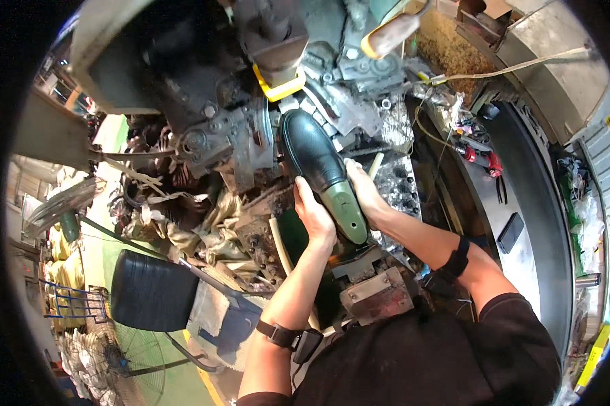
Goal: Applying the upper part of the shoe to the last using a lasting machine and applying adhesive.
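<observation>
Two hands, the left hand [314,213] and the right hand [366,193], hold between them one black shoe upper [311,147] on a green last [346,211], in the centre of the frame. The hands are closed around its sides; the undersides of the fingers I cannot see. Toward the right edge, a red tool [482,161] and a dark phone [511,233] lie. A black chair [153,291] stands at lower left.

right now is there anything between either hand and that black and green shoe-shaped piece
Nothing visible: the left hand and right hand lie directly against opposite sides of the black-and-green shoe-shaped piece. Its underside is hidden, so I can't tell about there.
</observation>
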The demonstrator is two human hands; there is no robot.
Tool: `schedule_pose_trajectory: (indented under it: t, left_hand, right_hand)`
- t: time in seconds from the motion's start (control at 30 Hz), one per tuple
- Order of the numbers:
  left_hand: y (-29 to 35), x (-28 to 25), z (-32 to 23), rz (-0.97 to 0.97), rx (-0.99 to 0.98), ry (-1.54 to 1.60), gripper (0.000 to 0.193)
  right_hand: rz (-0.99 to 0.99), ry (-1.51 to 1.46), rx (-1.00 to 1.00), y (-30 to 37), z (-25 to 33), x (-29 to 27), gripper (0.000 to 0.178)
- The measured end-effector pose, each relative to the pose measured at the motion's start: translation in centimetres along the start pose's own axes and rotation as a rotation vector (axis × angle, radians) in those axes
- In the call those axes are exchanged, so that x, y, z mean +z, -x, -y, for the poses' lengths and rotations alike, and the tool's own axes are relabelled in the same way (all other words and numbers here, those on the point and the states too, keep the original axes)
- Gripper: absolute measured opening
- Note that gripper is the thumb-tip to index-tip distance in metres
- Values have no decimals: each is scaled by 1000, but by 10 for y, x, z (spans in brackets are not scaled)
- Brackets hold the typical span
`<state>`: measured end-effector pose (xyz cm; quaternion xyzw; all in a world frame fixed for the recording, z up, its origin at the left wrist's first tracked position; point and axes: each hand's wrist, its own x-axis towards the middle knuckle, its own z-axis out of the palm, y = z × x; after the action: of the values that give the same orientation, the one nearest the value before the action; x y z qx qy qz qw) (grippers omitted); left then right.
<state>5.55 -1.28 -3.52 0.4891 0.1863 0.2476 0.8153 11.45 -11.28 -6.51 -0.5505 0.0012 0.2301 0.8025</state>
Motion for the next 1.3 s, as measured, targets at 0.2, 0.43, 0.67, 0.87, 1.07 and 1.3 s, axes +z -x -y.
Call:
schedule_pose_trajectory:
  t: [0.2, 0.43, 0.67, 0.87, 1.07, 1.3]
  left_hand:
    - [32, -58, -16, -10, 9, -346, 55]
    - [69, -138, -50, -185, -27, -488, 30]
    - [91, -7, -77, 200, 261, -294, 24]
    - [212, 117, -15, 820, 333, -556, 23]
    - [273, 195, 99, 1358, 1016, -969, 55]
    - [333, 241, 147, 1418, 980, -1026, 29]
  right_hand:
    - [72, 227, 20, 68, 61, -76, 64]
    - [-650, 185, -66, 241, 36, -236, 39]
    - [-877, 259, 111, 360, -57, -308, 42]
    - [-722, 407, 20, 383, -118, -345, 42]
    - [-704, 624, -25, 440, -85, -387, 29]
    - [-944, 600, -81, 499, -75, -461, 17]
